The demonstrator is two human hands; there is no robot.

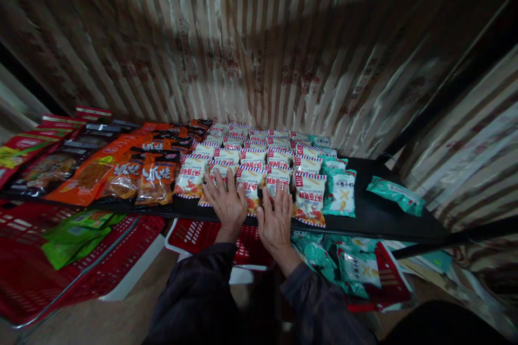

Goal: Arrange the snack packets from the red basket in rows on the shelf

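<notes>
Rows of white snack bags (309,197) with red lettering and striped top edges stand on a black shelf (388,218). My left hand (227,199) lies with fingers stretched out against the front bags, left of the middle. Close by on the right, my right hand (277,220) rests its spread fingers on the fronts of the same row. Neither hand grips a bag. Between the two hands a white bag (251,186) shows its front. Some of the bags behind the fingers are partly hidden.
Orange and black snack packs (156,178) and red packs (24,145) fill the shelf's left. Teal bags (340,194) stand to the right, with one lying teal bag (396,194). Below are a red basket with green packs (81,234) and another holding teal bags (358,267). Striped sheeting (243,38) hangs behind.
</notes>
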